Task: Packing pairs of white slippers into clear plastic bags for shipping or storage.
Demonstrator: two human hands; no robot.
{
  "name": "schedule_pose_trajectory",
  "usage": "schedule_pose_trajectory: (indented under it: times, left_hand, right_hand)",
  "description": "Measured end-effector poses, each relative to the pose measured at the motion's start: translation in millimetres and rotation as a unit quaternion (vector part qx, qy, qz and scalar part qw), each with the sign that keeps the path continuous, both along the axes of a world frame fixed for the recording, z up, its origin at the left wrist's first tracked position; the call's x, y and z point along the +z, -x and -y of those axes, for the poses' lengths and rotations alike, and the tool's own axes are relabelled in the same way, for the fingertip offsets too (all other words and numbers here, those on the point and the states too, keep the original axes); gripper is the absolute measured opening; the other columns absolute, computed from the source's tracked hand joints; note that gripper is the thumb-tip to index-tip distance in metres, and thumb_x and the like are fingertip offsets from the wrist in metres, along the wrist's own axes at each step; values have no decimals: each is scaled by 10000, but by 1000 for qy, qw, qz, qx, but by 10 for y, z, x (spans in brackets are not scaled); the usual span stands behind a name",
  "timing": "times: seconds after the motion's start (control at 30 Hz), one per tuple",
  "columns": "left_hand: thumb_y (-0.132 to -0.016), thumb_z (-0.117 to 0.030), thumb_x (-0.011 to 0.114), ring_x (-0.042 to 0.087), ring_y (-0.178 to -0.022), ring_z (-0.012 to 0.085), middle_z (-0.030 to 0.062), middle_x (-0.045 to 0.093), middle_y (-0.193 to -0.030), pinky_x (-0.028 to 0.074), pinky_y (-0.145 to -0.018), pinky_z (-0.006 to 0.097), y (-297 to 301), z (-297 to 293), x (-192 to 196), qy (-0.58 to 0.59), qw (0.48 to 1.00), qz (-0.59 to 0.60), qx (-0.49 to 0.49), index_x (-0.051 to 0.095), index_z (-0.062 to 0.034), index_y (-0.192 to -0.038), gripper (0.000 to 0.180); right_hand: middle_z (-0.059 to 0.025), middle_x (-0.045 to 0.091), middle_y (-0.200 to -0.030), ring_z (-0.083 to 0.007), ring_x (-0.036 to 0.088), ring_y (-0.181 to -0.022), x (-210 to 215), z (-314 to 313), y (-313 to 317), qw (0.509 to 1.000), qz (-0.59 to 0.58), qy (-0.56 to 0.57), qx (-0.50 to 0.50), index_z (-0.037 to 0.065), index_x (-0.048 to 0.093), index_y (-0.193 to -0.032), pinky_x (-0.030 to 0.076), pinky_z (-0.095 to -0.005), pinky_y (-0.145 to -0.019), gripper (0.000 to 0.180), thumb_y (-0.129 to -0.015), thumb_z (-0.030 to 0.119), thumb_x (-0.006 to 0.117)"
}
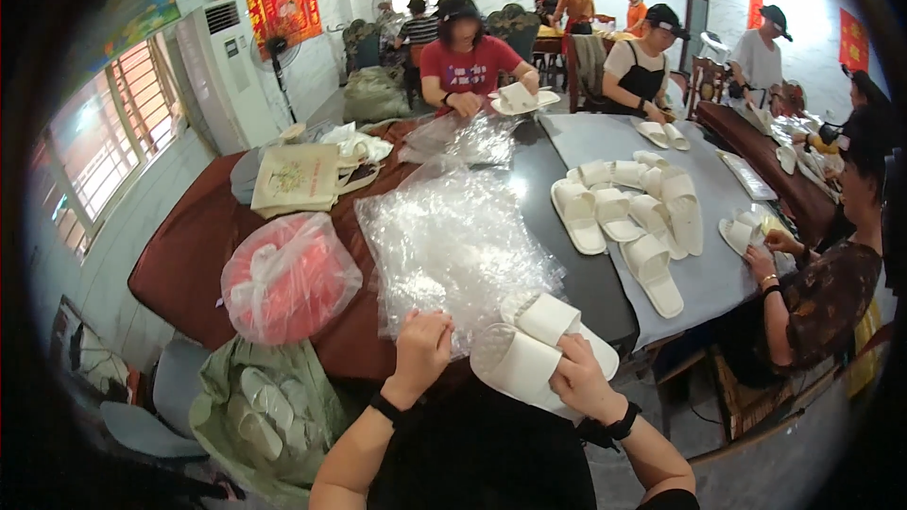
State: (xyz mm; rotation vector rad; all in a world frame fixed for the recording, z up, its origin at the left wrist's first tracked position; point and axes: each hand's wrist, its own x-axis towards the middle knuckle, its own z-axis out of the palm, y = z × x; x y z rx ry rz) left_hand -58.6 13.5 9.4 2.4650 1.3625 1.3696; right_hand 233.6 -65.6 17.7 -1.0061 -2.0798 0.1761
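My right hand (583,380) grips a pair of white slippers (515,365) held side by side over the near table edge, thumb and fingers closed around their straps. My left hand (422,348) is closed at the near edge of a pile of clear plastic bags (453,236), its fingers curled onto the film. The fingertips are partly hidden, and how many layers they pinch does not show. The slippers' toe ends touch or overlap the pile's near right corner.
Several white slippers (652,264) lie on the grey table cover to the right. Left are a pink bundle in a clear bag (291,276), a cream tote bag (296,178) and a green sack (213,416) holding wrapped slippers. Across sits a person in red (463,66); another (822,302) works at right.
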Motion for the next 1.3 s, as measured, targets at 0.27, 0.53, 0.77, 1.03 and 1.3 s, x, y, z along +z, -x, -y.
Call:
schedule_pose_trajectory:
  times: [0.27, 0.53, 0.77, 1.03, 1.3]
  left_hand:
    - [-883, -16, 675, 694, -879, 330, 161, 719, -918, 529, -778, 388, 30, 81, 229, 52, 986, 158, 24, 664, -6, -925, 45]
    - [-877, -29, 681, 668, -867, 366, 148, 721, -929, 520, -860, 431, 25, 74, 213, -2, 995, 94, 18, 660, -24, -917, 46]
    - [-973, -63, 622, 727, -902, 232, 145, 735, -942, 567, -820, 340, 126, -10, 189, 103, 955, 279, 11, 626, 6, -951, 73]
    - [-1032, -89, 553, 720, -886, 197, 134, 718, -958, 562, -749, 302, 297, -37, 372, 71, 927, 368, -11, 568, 15, -999, 110]
    - [-932, -47, 638, 670, -959, 387, 196, 698, -1066, 542, -823, 411, 77, 150, 532, -47, 998, 50, -5, 603, 9, -981, 83]
  right_hand:
    - [-163, 569, -1113, -384, 539, -1032, 33, 61, 33, 1000, 1, 13, 0, -4, 646, -876, 436, -471, -844, 169, -713, -39, 675]
    - [-186, 565, -1114, -384, 552, -1045, 347, 242, 149, 996, 55, -9, 75, -25, 617, -809, 441, -478, -837, 146, -679, -28, 684]
    - [-188, 614, -1139, -383, 581, -1021, 440, 330, 160, 994, 2, -18, 110, -38, 692, -974, 478, -455, -870, 297, -678, -42, 676]
    - [-196, 624, -1165, -394, 591, -1020, 510, 285, 173, 994, -46, -16, 93, -30, 704, -1015, 498, -450, -879, 336, -684, -66, 658]
    - [-197, 599, -1092, -417, 568, -979, 443, 124, 294, 997, -5, -27, 75, -40, 644, -894, 492, -472, -843, 212, -685, -75, 648]
